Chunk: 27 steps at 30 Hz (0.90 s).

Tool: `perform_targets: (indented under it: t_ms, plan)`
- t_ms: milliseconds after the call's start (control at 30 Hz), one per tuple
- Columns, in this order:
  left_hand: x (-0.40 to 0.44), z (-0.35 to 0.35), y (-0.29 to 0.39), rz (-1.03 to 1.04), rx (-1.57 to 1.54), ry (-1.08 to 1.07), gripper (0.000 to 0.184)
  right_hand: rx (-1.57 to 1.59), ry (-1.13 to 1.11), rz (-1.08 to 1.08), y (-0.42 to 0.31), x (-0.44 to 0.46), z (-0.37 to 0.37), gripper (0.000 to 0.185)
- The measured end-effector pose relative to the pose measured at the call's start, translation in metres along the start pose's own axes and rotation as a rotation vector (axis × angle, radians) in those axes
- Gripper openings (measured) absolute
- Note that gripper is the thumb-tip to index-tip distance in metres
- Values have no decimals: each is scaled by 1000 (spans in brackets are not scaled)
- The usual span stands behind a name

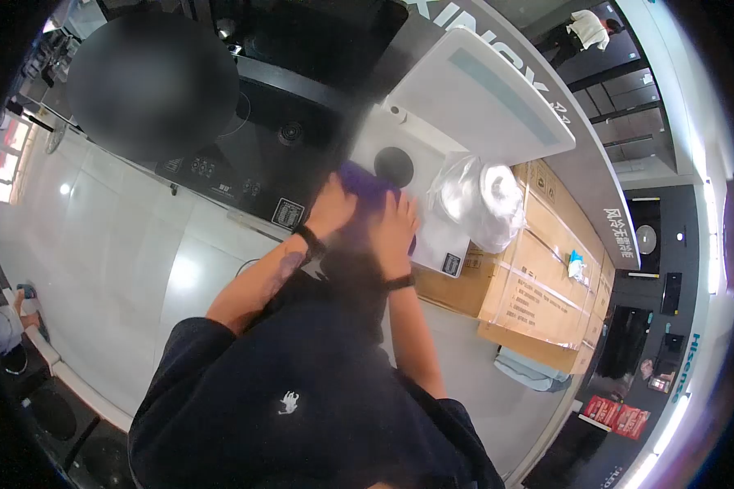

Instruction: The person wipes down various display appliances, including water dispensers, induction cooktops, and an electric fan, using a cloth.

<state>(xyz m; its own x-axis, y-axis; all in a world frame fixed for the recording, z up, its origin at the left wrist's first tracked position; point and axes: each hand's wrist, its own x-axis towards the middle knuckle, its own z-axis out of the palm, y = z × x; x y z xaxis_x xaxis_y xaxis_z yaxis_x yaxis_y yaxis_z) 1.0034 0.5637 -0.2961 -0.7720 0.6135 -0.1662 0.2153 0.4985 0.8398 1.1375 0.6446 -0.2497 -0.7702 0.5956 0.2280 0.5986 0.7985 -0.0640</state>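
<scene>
A purple cloth point(370, 189) lies bunched at the near edge of a white countertop unit with a round black disc point(394, 166). My left hand point(332, 209) grips the cloth's left side, next to the black glass cooktop. On the right side of the same cloth is my right hand point(395, 235), its fingers laid over the fabric and curled onto it. The lower part of the cloth falls in shadow, so its edge there is hard to make out. A clear plastic bag point(457, 196) wraps a white round thing point(500, 194) to the right of my right hand.
The black cooktop point(261, 147) adjoins the white unit point(432, 220) on the left. A white raised panel point(485, 94) stands behind. Large cardboard boxes point(538, 293) stack to the right, with a small blue packet point(577, 266) on them. A person point(589, 30) is far off.
</scene>
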Motion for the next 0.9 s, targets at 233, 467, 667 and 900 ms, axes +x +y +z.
perform_targets:
  t_ms: [233,467,667,900]
  plan:
    - [-12,-27,4,-173,-25,-260,54,215,-7,72,4,-41,-4,55]
    - [14,-8,-4,-213,-7,-171,41,99,135,-133,23,-7,3,45]
    - [24,-5,2,-66,-165,14,33,320,-21,-6,27,36,-17,42]
    - [-18,-12,-4,15,-101,-50,26,-17,-13,-82,5,-31,8,54]
